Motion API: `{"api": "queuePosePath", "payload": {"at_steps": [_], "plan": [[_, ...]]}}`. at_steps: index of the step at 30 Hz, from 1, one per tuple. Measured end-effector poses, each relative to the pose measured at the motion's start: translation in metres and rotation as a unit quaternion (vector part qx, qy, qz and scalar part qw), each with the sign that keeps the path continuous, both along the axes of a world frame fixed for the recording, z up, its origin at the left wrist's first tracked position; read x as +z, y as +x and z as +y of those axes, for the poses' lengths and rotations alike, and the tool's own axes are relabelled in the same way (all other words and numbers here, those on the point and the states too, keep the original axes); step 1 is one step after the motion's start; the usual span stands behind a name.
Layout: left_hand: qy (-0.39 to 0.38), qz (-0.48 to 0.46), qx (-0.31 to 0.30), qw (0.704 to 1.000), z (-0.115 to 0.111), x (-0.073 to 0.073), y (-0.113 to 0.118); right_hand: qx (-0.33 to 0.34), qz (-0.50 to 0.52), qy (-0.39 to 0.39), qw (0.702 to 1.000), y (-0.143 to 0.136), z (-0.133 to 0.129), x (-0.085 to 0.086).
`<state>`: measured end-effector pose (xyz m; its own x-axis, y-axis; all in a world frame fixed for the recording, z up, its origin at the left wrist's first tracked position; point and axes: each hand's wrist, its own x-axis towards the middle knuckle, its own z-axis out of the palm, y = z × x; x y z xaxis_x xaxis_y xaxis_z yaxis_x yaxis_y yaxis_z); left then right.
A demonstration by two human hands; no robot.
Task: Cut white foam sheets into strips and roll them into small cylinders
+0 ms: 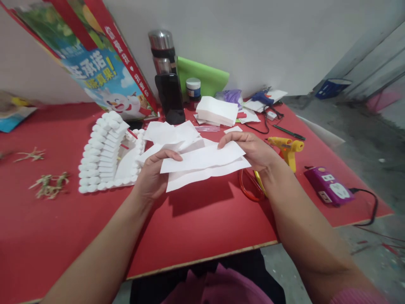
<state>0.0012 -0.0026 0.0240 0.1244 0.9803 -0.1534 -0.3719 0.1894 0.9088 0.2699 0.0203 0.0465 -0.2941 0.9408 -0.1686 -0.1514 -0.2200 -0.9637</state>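
Observation:
Between my two hands is a folded strip of white paper [202, 162], held above the red table. My left hand [155, 175] pinches its left end, thumb on top. At the right end my right hand [249, 152] grips it the same way, fingers behind the paper. More loose white paper sheets [174, 135] lie just beyond. Left of them stands a white model [104, 160] built of round white pieces and small white blocks, with steps along one side. Scissors with red and yellow handles [251, 188] lie partly hidden under my right wrist.
A yellow glue gun [289, 152] and a purple power socket box [329, 185] with a cord are at the right. Behind stand a phone [171, 99], a steel flask [161, 42], a white-lidded jar [193, 88] and a large printed box [104, 67]. Twine figures [50, 185] lie left.

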Motion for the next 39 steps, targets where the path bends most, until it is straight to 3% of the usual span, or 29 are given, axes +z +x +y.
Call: {"api": "queuePosePath", "payload": {"at_steps": [13, 18, 21, 26, 28, 33, 36, 39], "plan": [[0.051, -0.008, -0.028, 0.998, -0.002, 0.000, -0.004, -0.002, -0.012, 0.022, 1.000, -0.003, 0.004, 0.000], [0.049, 0.068, 0.019, 0.996, 0.001, -0.005, -0.001, -0.026, -0.082, 0.069, 0.994, -0.010, 0.000, -0.003], [0.030, 0.052, 0.010, 0.998, 0.003, -0.007, 0.001, -0.029, -0.068, 0.075, 0.995, -0.010, 0.000, -0.004], [-0.050, 0.012, -0.023, 0.998, 0.003, -0.006, 0.003, 0.029, 0.006, -0.033, 0.999, -0.006, 0.004, -0.009], [-0.058, 0.005, -0.020, 0.998, 0.003, -0.008, 0.005, 0.040, 0.027, -0.041, 0.998, -0.006, 0.005, -0.011], [0.021, 0.014, 0.009, 1.000, 0.003, -0.014, 0.009, 0.060, 0.013, 0.044, 0.997, -0.015, -0.001, -0.012], [0.058, 0.078, 0.032, 0.995, -0.001, -0.012, 0.010, 0.100, 0.003, 0.041, 0.994, -0.020, -0.006, -0.009], [0.078, 0.150, 0.016, 0.985, -0.005, -0.007, 0.007, 0.134, 0.011, 0.025, 0.991, -0.016, -0.006, -0.006]]}}
